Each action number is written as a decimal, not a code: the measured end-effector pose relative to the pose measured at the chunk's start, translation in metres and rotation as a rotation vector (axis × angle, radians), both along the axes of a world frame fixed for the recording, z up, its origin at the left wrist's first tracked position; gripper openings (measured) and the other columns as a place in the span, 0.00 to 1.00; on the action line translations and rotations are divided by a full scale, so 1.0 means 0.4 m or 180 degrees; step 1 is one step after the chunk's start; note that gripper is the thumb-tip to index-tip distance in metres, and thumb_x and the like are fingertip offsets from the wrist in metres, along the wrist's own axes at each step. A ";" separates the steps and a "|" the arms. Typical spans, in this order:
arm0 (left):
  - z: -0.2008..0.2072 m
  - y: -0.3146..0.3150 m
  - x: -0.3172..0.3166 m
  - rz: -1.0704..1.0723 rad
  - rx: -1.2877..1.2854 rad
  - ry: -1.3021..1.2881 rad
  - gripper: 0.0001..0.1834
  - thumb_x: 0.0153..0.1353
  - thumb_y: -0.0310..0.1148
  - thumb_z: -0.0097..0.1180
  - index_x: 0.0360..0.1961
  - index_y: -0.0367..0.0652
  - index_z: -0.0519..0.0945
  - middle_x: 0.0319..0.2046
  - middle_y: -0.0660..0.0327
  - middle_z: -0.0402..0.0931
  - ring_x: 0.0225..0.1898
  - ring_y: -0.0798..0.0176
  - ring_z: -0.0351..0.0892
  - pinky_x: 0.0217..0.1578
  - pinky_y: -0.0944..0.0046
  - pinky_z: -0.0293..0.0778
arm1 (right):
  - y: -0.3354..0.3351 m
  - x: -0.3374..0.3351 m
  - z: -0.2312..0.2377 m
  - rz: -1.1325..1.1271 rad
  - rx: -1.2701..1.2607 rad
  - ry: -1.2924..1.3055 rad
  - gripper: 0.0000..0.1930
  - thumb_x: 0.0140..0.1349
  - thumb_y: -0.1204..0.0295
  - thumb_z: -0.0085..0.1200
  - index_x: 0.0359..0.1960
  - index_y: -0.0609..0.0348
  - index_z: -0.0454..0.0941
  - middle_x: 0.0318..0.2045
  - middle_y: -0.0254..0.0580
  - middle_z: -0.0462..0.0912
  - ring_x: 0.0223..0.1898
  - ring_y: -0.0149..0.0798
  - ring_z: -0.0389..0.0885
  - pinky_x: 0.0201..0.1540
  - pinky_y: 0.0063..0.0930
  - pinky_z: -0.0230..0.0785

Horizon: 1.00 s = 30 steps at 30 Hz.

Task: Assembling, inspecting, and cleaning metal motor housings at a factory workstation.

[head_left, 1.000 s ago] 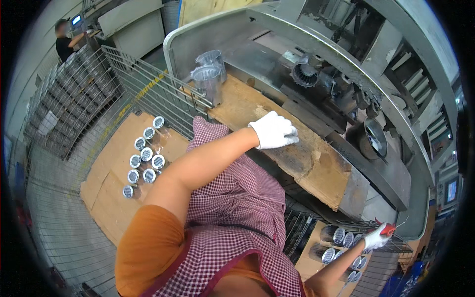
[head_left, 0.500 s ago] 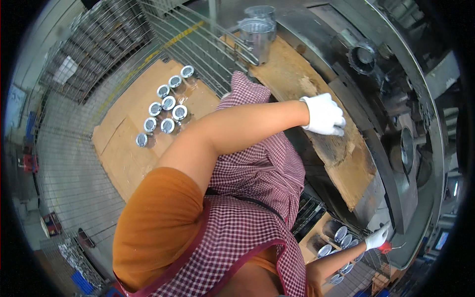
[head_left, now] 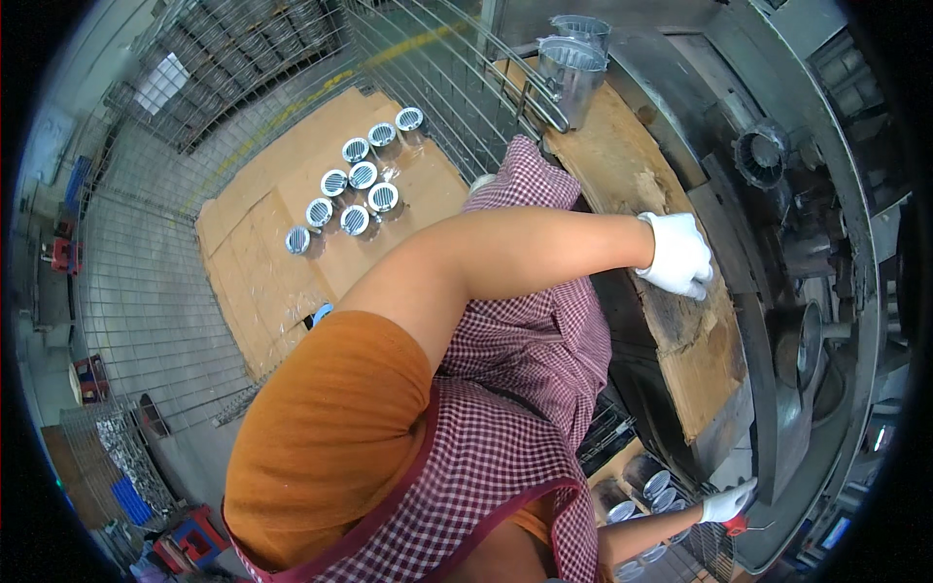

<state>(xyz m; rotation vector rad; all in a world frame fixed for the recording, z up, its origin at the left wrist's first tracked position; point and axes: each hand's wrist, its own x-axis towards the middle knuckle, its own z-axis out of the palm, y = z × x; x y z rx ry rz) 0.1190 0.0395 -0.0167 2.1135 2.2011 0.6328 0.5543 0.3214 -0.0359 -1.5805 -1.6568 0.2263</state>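
My left hand (head_left: 677,256), in a white glove, rests on a worn wooden board (head_left: 714,374) along the workbench. Its fingers are curled under, and whatever they may hold is hidden. At the lower right my right hand (head_left: 727,502), also gloved in white, lies by the metal edge of the bench with a digit stretched out. Just below it is a small red part (head_left: 736,526) with a thin metal end; whether the hand touches it I cannot tell. Shiny metal cylinders with slatted round tops (head_left: 383,197) stand in rows on a cardboard sheet (head_left: 258,248) to my left.
Two larger ribbed metal cylinders (head_left: 571,83) stand at the board's far end. A wire cage (head_left: 136,291) surrounds the cardboard. Dark machine parts (head_left: 797,345) line the right side. More slatted-top cylinders (head_left: 658,483) sit low beside my right forearm. Stacked metal parts (head_left: 253,49) are behind the cage.
The view has shifted, so the cylinders, board and left hand appear farther right. My left hand remains on the board, and my right hand stays beside the red part.
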 end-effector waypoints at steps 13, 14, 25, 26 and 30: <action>0.008 -0.006 -0.017 0.0144 0.0177 -0.0080 0.22 0.65 0.52 0.43 0.43 0.50 0.83 0.36 0.57 0.81 0.42 0.52 0.79 0.45 0.53 0.67 | -0.090 0.040 0.076 0.0805 0.0861 0.1180 0.20 0.66 0.53 0.50 0.49 0.55 0.80 0.38 0.36 0.86 0.29 0.32 0.76 0.31 0.28 0.68; 0.008 -0.008 -0.019 0.0167 0.0139 -0.0062 0.22 0.65 0.52 0.43 0.43 0.50 0.83 0.36 0.57 0.81 0.42 0.52 0.79 0.45 0.53 0.67 | -0.190 -0.018 0.103 0.1358 0.0121 0.1279 0.19 0.66 0.57 0.52 0.47 0.58 0.79 0.32 0.33 0.84 0.22 0.26 0.64 0.22 0.22 0.56; 0.017 -0.008 -0.026 0.0260 0.0173 -0.0032 0.23 0.65 0.52 0.43 0.43 0.48 0.83 0.38 0.55 0.82 0.42 0.51 0.80 0.44 0.55 0.68 | -0.663 -0.346 -0.003 0.4695 -0.1481 -0.0524 0.17 0.39 0.66 0.74 0.30 0.60 0.82 0.21 0.44 0.81 0.22 0.40 0.80 0.27 0.31 0.72; 0.016 -0.010 -0.026 0.0274 0.0139 -0.0043 0.23 0.65 0.52 0.43 0.43 0.48 0.83 0.37 0.55 0.82 0.42 0.51 0.80 0.44 0.54 0.68 | -0.677 -0.354 0.004 0.4806 -0.1644 -0.0552 0.17 0.39 0.67 0.74 0.30 0.60 0.81 0.21 0.44 0.81 0.22 0.41 0.81 0.27 0.32 0.72; 0.020 -0.014 -0.022 0.0273 0.0007 -0.0088 0.23 0.65 0.52 0.43 0.42 0.48 0.84 0.37 0.55 0.82 0.41 0.51 0.80 0.44 0.55 0.68 | -0.678 -0.374 0.046 0.4912 -0.1805 -0.0772 0.17 0.40 0.66 0.74 0.29 0.61 0.81 0.21 0.44 0.81 0.22 0.41 0.81 0.28 0.31 0.73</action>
